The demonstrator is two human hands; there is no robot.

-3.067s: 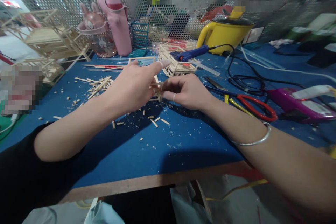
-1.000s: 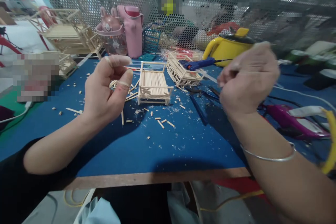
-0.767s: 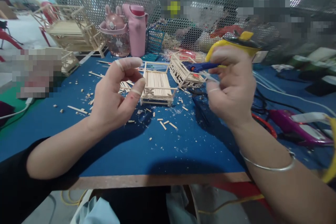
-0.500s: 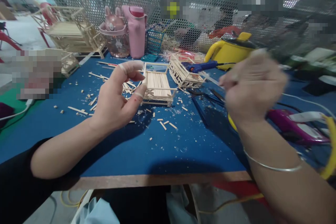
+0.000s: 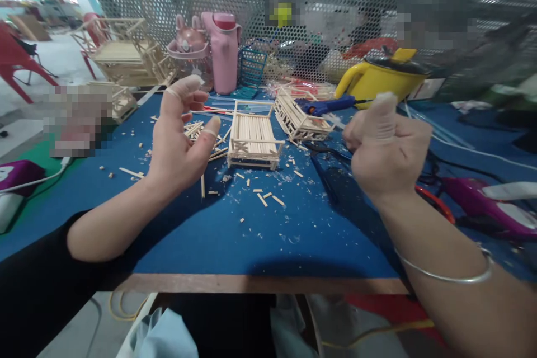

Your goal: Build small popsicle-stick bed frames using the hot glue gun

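Note:
My left hand (image 5: 178, 140) is raised over the left of the blue table with its fingers apart and nothing in them. Pale covers wrap its index finger and thumb. To its right stands a small stick-built model (image 5: 254, 137) with a slatted deck and rails. My right hand (image 5: 390, 151) is closed, its wrapped thumb on top and its fingertips hidden. A translucent glue stick (image 5: 334, 121) reaches from the blue glue gun (image 5: 327, 105) to the edge of that hand; whether the fingers grip it, I cannot tell. A second stick model (image 5: 302, 120) lies tilted by the gun.
Loose sticks (image 5: 195, 130) and offcuts (image 5: 262, 198) litter the blue table (image 5: 235, 246). Dark-handled pliers (image 5: 323, 170) lie near my right hand. Behind are a pink bottle (image 5: 225, 56), a yellow pot (image 5: 381, 81) and a larger stick model (image 5: 126, 56). A purple device (image 5: 490, 207) lies right.
My left hand has drawn back left from the small model, its fingers pointing more upward. My right hand has turned so its wrapped thumb shows on top. The view has shifted slightly left.

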